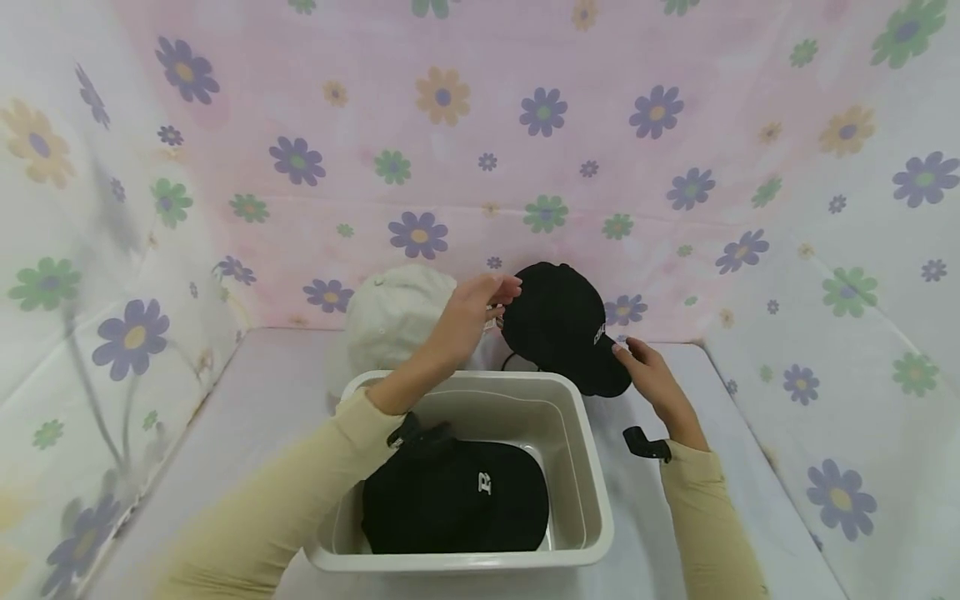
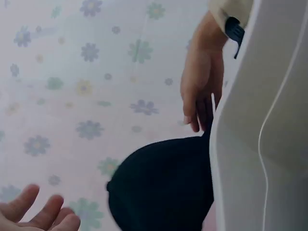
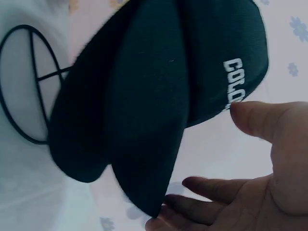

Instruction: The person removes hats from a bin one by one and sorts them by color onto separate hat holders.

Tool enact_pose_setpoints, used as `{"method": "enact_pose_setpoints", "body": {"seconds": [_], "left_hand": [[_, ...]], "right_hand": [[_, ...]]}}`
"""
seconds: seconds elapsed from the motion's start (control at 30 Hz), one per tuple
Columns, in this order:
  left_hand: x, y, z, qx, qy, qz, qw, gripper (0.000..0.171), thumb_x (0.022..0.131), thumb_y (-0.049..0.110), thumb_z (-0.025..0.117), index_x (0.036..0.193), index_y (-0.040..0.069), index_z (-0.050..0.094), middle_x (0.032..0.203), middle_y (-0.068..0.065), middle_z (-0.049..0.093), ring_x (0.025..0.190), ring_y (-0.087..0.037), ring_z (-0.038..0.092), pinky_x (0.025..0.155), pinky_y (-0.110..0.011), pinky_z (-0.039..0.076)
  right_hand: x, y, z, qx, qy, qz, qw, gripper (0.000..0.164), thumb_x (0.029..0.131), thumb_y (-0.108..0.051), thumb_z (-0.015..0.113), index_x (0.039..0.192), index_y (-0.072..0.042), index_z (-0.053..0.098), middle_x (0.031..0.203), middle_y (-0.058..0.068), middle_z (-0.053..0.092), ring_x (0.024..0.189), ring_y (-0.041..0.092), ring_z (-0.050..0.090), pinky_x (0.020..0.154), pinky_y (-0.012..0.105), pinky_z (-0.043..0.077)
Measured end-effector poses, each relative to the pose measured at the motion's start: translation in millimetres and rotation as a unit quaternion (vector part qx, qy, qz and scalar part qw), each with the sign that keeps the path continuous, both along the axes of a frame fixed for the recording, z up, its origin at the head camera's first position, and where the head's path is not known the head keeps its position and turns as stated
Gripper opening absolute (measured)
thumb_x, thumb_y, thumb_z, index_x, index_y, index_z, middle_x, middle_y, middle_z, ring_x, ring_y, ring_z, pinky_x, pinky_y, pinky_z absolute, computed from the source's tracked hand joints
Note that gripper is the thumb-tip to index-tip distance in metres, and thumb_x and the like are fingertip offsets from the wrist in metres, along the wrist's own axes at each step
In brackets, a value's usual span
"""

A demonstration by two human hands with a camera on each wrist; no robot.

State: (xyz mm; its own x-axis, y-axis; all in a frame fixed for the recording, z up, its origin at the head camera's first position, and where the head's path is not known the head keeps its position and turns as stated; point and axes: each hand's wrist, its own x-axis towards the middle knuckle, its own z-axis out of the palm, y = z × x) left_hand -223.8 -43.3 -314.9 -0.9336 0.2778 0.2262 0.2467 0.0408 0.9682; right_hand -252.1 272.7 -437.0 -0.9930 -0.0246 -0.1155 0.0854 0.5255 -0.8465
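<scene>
A black cap (image 1: 555, 321) with white lettering on its front sits at the back, over a black wire stand (image 3: 32, 86). Beside the crown's left side is my left hand (image 1: 467, 317), fingers loosely bent; in the left wrist view its fingers (image 2: 47, 214) stand apart from the cap. At the brim's right end is my right hand (image 1: 660, 387). Its thumb and fingers are spread in the right wrist view, fingertips (image 3: 166, 211) right at the brim's tip, nothing pinched. Another black cap (image 1: 450, 504), marked with a white letter, lies in a pale plastic bin (image 1: 596, 483).
To the left of the black cap, behind the bin, stands a white cap (image 1: 393, 321). Flower-printed cloth (image 1: 480, 158) forms walls at the back and both sides of the white table surface (image 1: 262, 408). My left forearm (image 1: 322, 483) crosses over the bin's left rim.
</scene>
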Motion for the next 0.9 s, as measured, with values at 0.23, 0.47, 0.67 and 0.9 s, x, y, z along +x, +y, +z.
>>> {"method": "enact_pose_setpoints", "body": {"seconds": [0.23,0.47,0.67,0.9], "left_hand": [[-40.7,21.2,-27.0,-0.075,-0.044,0.102,0.9910,0.051,0.111,0.031,0.027,0.142,0.000,0.053,0.151,-0.015,0.049,0.144,-0.028,0.042,0.123,-0.041,0.028],[-63.4,30.2,-59.3,0.006,-0.171,0.065,0.9831,0.053,0.111,0.030,0.030,0.152,-0.001,0.039,0.150,-0.019,0.048,0.137,-0.028,0.049,0.117,-0.038,0.038],[-63.8,33.4,-72.6,0.078,-0.224,0.068,0.9691,0.053,0.111,0.026,0.036,0.153,-0.007,0.035,0.147,-0.027,0.050,0.133,-0.038,0.053,0.112,-0.047,0.044],[-63.7,35.7,-81.3,0.096,-0.230,0.073,0.9657,0.049,0.110,0.022,0.039,0.149,-0.008,0.038,0.145,-0.025,0.047,0.131,-0.036,0.050,0.114,-0.047,0.041]], "right_hand": [[-2.8,-3.3,-16.6,-0.026,0.003,-0.016,1.000,0.069,0.109,-0.033,0.044,0.156,0.012,0.020,0.160,0.034,0.026,0.149,0.046,0.029,0.122,0.056,0.025],[-0.6,1.5,-24.4,-0.047,-0.006,-0.063,0.997,0.068,0.107,-0.030,0.051,0.156,0.010,0.025,0.160,0.031,0.029,0.147,0.044,0.033,0.121,0.054,0.030],[0.2,12.6,-30.2,-0.186,-0.008,-0.138,0.973,0.062,0.108,-0.023,0.050,0.157,0.006,0.026,0.155,0.025,0.036,0.121,0.016,0.054,0.103,0.023,0.047],[4.8,19.0,-34.8,-0.240,-0.043,-0.135,0.960,0.066,0.108,-0.022,0.049,0.159,0.006,0.020,0.157,0.028,0.031,0.085,-0.003,0.061,0.078,0.014,0.055]]}}
